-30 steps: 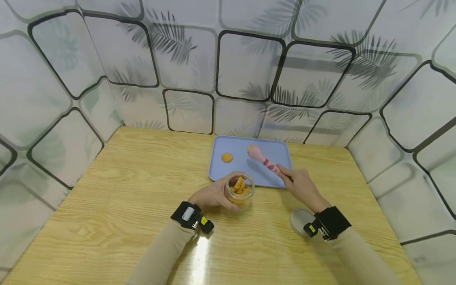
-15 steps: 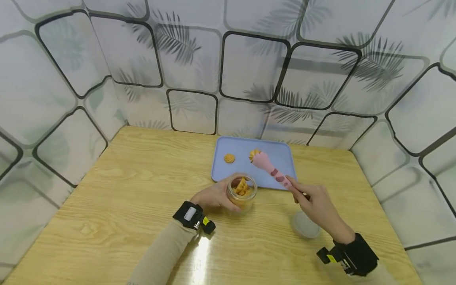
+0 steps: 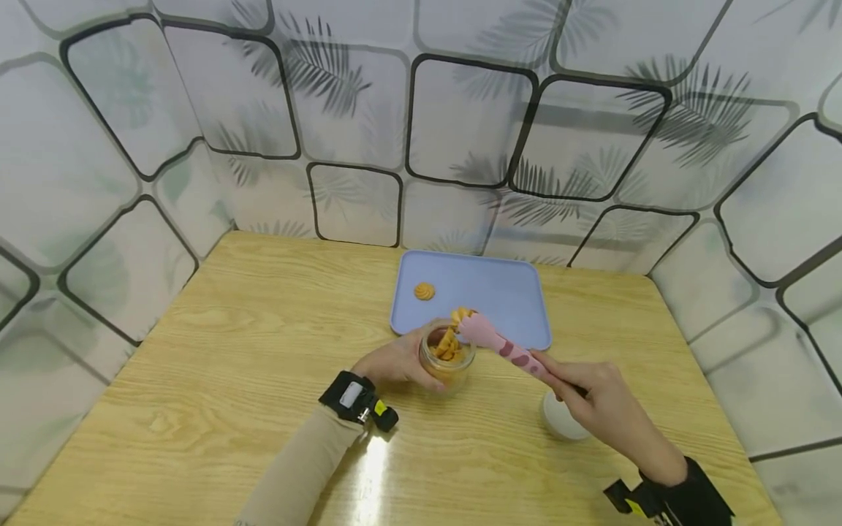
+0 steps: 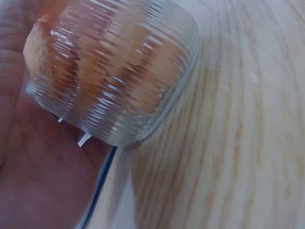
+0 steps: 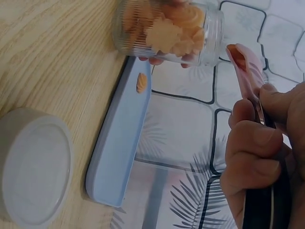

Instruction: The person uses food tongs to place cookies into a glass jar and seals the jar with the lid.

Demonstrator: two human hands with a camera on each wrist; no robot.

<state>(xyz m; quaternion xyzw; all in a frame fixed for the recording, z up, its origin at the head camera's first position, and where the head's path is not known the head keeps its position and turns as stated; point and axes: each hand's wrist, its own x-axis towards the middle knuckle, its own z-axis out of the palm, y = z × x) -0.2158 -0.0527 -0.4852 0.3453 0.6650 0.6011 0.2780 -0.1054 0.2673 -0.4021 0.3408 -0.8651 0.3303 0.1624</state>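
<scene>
My left hand [image 3: 393, 359] grips a ribbed glass jar [image 3: 454, 377] around its side. Swirled cookies [image 5: 164, 34] fill much of the jar, as the right wrist view shows. In my right hand [image 3: 605, 405] are pink tongs [image 3: 516, 355] with dark pink spots and black handle ends. Their tips pinch one cookie [image 3: 461, 315] just above the jar's open mouth, on its far right side. In the left wrist view the jar [image 4: 114, 71] stands on the table against my palm. Another cookie [image 3: 424, 291] lies on the left part of a blue tray [image 3: 503, 292].
A round whitish lid [image 3: 563, 419] lies on the wooden table [image 3: 263, 343], below my right hand in the head view. Behind the tray rises a patterned curtain [image 3: 355, 204], which also encloses the left and right sides.
The tongs have lifted the second cookie off the tray and carried it toward me, over the jar. My right arm has drawn back to the lower right. The left hand and jar stay in place.
</scene>
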